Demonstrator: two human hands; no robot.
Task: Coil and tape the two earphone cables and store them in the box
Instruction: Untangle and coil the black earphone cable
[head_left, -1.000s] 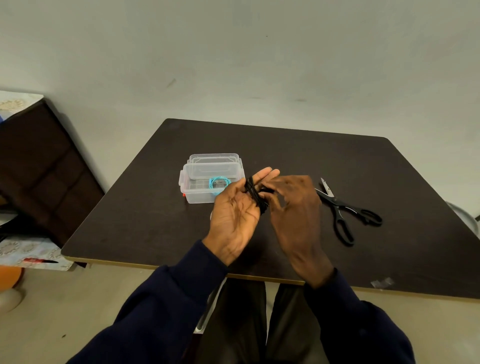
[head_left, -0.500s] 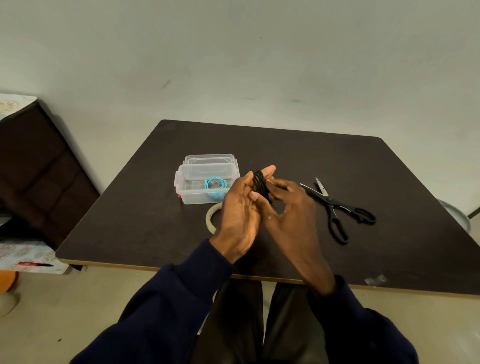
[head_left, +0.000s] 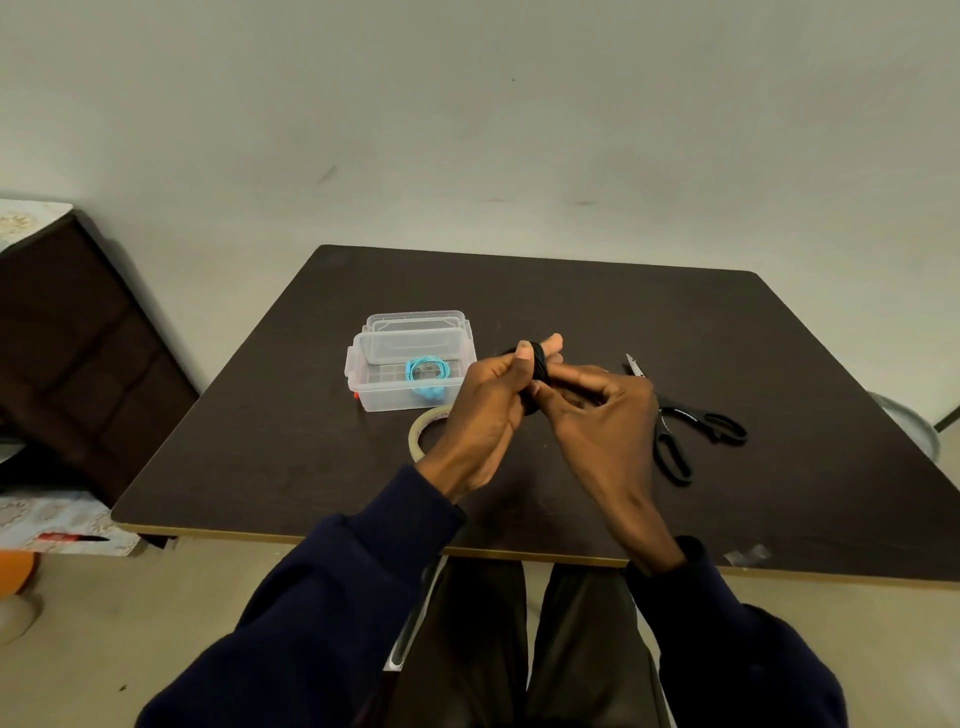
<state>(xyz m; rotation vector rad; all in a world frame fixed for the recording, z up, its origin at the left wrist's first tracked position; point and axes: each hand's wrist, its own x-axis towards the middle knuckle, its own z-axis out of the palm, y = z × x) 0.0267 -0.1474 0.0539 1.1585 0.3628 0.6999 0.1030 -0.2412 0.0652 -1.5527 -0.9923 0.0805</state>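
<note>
A black earphone cable (head_left: 540, 364) is wound in loops around the fingers of my left hand (head_left: 483, 415), whose thumb presses on the coil. My right hand (head_left: 602, 421) pinches the same coil from the right side. Both hands hover above the dark table (head_left: 260, 452). Left of them stands a clear plastic box (head_left: 363, 379), open, with a coiled blue earphone cable (head_left: 427, 370) inside. A roll of clear tape (head_left: 418, 434) lies flat just below the box, partly hidden by my left hand.
Black scissors (head_left: 691, 431) lie on the table right of my right hand, blades pointing away. A scrap of tape (head_left: 748, 555) sticks near the front right edge. A dark cabinet (head_left: 67, 364) stands at the left, off the table.
My left hand has turned from palm-up to edge-on and its thumb has closed over the black coil. My right hand has kept hold of the cable.
</note>
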